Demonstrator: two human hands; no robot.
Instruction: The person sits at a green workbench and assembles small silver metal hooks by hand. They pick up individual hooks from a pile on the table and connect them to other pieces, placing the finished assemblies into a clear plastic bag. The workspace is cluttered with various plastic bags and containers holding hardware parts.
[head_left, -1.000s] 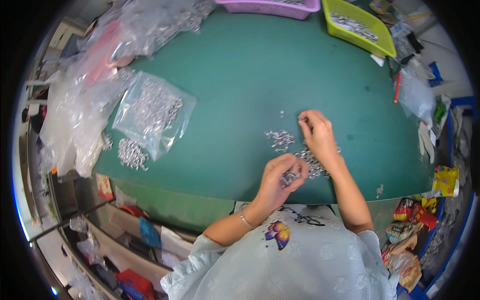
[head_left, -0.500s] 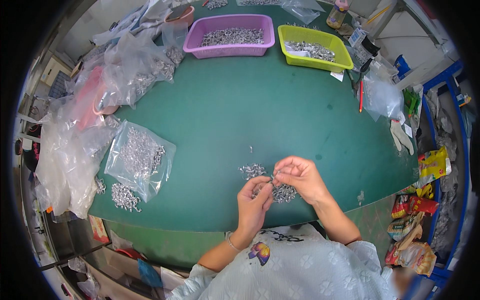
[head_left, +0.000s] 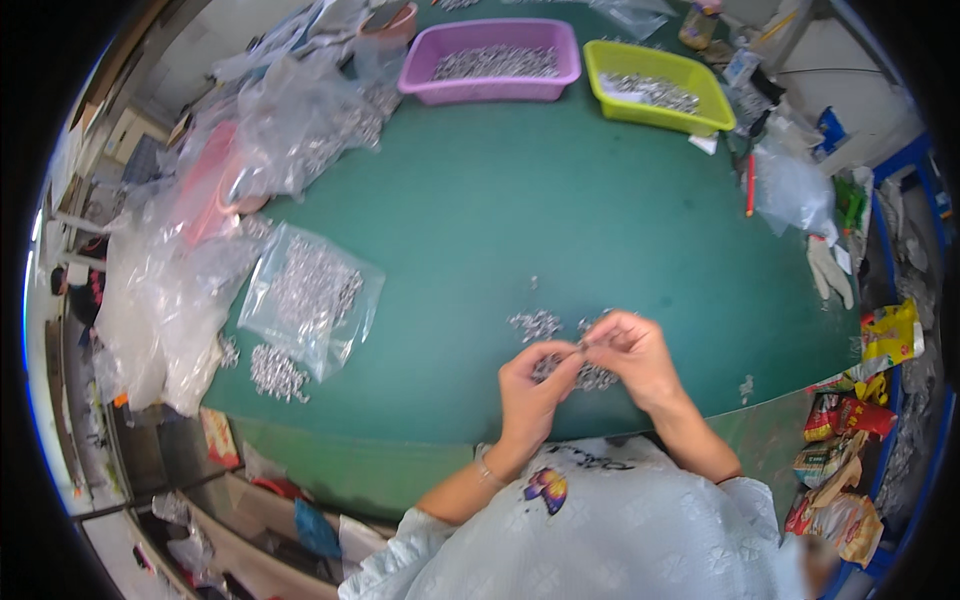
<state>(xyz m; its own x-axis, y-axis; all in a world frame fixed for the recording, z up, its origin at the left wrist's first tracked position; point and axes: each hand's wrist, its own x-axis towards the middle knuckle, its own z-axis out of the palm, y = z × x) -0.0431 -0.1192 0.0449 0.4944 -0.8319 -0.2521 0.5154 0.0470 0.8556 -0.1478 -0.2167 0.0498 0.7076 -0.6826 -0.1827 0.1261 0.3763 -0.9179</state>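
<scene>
Close to the table's near edge, my left hand (head_left: 535, 392) and my right hand (head_left: 640, 362) meet at the fingertips. Both are closed in a pinch on a tiny silvery metal piece (head_left: 582, 346), blurred and mostly covered by the fingers. Directly beneath them lies a pile of small silvery metal pieces (head_left: 598, 378), partly hidden by my hands. A smaller heap of metal pieces (head_left: 536, 324) sits just beyond my left hand, and one loose piece (head_left: 534, 283) lies farther out.
On the left are a clear bag of metal pieces (head_left: 312, 285), a loose heap (head_left: 278, 373) and crumpled plastic bags (head_left: 160, 310). A purple basin (head_left: 490, 92) and a yellow-green basket (head_left: 668, 116), both holding metal pieces, stand at the far side. A glove (head_left: 828, 272) lies at the right edge.
The whole view has shifted, so the table appears farther right and slightly higher. My hands stay over the pile, and their fingertips have come together on the small piece.
</scene>
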